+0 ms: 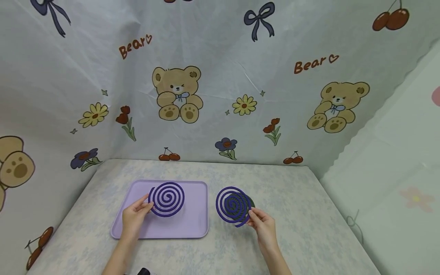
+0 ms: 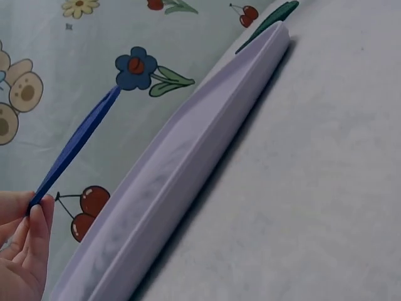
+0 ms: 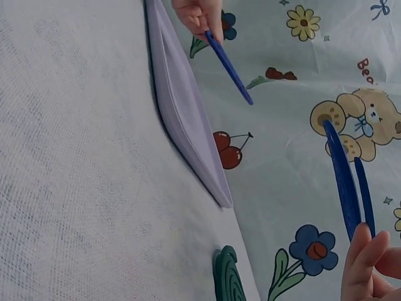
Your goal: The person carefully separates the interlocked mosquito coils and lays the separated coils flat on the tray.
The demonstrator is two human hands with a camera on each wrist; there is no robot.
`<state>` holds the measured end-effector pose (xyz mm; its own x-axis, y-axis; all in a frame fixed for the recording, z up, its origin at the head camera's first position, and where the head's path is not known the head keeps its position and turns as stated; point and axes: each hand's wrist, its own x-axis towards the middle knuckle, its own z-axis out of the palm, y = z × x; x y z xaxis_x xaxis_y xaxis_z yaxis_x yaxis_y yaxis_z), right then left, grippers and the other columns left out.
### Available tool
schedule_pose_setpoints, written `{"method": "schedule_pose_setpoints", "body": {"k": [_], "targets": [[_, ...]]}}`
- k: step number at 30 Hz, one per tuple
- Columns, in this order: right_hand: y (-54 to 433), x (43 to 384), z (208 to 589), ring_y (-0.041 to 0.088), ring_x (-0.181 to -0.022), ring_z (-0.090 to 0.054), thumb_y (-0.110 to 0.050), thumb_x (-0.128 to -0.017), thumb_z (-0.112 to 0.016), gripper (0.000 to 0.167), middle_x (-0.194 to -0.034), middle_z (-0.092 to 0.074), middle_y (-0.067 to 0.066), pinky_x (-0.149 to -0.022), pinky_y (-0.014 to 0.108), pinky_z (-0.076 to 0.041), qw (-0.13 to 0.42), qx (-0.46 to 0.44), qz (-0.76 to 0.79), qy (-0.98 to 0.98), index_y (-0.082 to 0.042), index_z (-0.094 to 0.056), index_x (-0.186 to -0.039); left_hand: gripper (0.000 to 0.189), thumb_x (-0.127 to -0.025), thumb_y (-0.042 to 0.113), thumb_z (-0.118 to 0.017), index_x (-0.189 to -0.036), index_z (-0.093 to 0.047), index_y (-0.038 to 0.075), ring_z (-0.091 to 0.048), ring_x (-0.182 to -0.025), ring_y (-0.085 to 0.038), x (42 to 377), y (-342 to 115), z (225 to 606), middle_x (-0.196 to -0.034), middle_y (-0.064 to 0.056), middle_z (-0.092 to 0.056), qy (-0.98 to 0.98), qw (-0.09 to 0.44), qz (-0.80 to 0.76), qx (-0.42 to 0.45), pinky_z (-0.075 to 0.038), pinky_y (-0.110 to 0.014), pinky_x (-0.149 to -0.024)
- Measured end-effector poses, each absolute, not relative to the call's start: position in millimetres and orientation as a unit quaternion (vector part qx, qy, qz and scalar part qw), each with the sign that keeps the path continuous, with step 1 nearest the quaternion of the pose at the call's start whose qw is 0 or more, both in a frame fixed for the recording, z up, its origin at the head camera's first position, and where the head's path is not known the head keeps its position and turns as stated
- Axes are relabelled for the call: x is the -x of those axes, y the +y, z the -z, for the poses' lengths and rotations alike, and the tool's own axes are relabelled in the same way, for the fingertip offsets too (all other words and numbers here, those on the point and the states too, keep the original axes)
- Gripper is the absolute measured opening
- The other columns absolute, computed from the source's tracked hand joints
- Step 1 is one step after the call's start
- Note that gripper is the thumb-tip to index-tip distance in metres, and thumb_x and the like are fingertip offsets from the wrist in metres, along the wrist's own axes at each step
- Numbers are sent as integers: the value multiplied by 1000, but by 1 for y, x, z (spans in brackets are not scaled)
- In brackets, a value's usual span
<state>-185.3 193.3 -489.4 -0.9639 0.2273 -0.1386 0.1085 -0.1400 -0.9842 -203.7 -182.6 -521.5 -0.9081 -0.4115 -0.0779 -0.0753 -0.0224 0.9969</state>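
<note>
My left hand [image 1: 133, 218] pinches the outer edge of a blue mosquito coil [image 1: 167, 197], holding it above the left part of a purple tray [image 1: 192, 226]. Seen from the left wrist, this coil [image 2: 76, 143] is nearly edge-on and clear of the tray. To the right of the tray, my right hand [image 1: 265, 226] pinches another blue coil [image 1: 217, 204] by its rim, raised off the table. Behind it, a dark green coil [image 1: 253, 199] lies on the table, partly covered. The right wrist view shows two blue strips [image 3: 341, 169] at the fingers; whether they are one coil or two I cannot tell.
A pale mottled cloth covers the table [image 1: 292, 214]. Behind it hangs a white curtain [image 1: 220, 57] printed with bears, flowers and cherries. A small black object [image 1: 143, 271] shows at the bottom edge, and a thin cord [image 1: 357, 225] hangs at the right.
</note>
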Motion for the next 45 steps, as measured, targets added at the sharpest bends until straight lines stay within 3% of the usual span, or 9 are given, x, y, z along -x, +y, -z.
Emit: {"method": "schedule_pose_setpoints", "body": {"k": [10, 15, 17, 22, 25, 30, 33, 41, 45], "targets": [[192, 185, 491, 5, -61, -60, -4, -91, -60, 24, -70, -65, -7, -57, 15, -52, 38, 128, -745, -653, 12, -61, -109, 48, -86, 3, -66, -131, -51, -7, -55, -59, 10, 204, -206, 533, -59, 27, -59, -687, 145, 681, -208, -49, -6, -61], [193, 185, 493, 5, -61, -61, -6, -91, -62, 21, -70, -65, -6, -56, 15, -52, 40, 121, -747, -652, 10, -64, -105, 45, -85, 8, -69, -128, -57, -3, -54, -57, 13, 202, -215, 538, -57, 32, -57, -737, 154, 618, -226, -46, -4, -60], [193, 184, 493, 5, -60, -60, -6, -91, -62, 20, -70, -65, -6, -55, 15, -52, 39, 121, -748, -651, 9, -64, -104, 44, -84, 10, -70, -125, -59, -2, -53, -55, 15, 201, -217, 541, -60, 24, -64, -760, 169, 582, -234, -44, -3, -59], [192, 183, 493, 4, -60, -60, -6, -91, -62, 24, -70, -64, -7, -55, 14, -51, 36, 126, -745, -654, 12, -62, -107, 42, -79, 9, -74, -117, -64, -6, -47, -53, 17, 200, -218, 546, -80, -18, -73, -808, 229, 490, -234, -36, -1, -55], [191, 184, 492, 5, -60, -60, -5, -91, -62, 25, -70, -64, -7, -56, 15, -52, 35, 135, -743, -655, 12, -61, -109, 40, -76, 9, -76, -112, -67, -5, -51, -56, 7, 199, -218, 547, -82, -22, -72, -829, 255, 438, -238, -34, -6, -54], [189, 187, 490, 5, -60, -60, -5, -91, -61, 27, -70, -64, -6, -56, 15, -52, 30, 128, -744, -655, 13, -60, -110, 40, -73, 7, -77, -109, -67, -7, -63, -60, -23, 197, -217, 544, -77, -21, -71, -840, 272, 403, -242, -39, -22, -55], [186, 188, 489, 4, -59, -59, -5, -91, -60, 29, -70, -64, -6, -57, 15, -52, 27, 115, -744, -657, 15, -58, -112, 40, -72, 6, -78, -108, -67, -7, -64, -61, -27, 196, -217, 543, -76, -21, -70, -840, 275, 400, -244, -41, -26, -56], [167, 197, 492, 3, -57, -57, -1, -91, -59, 30, -70, -63, -5, -55, 14, -51, 14, 93, -744, -662, 19, -56, -113, 32, -77, 2, -73, -107, -67, -7, -41, -53, 23, 195, -218, 544, -79, -22, -70, -819, 322, 422, -218, -35, -1, -51], [154, 203, 496, 3, -57, -56, -2, -91, -60, 30, -70, -64, -4, -55, 14, -51, 8, 77, -741, -667, 19, -56, -113, 27, -80, 2, -71, -105, -67, -8, -38, -55, 29, 195, -216, 543, -80, -24, -70, -805, 348, 435, -204, -36, 1, -50]]}}
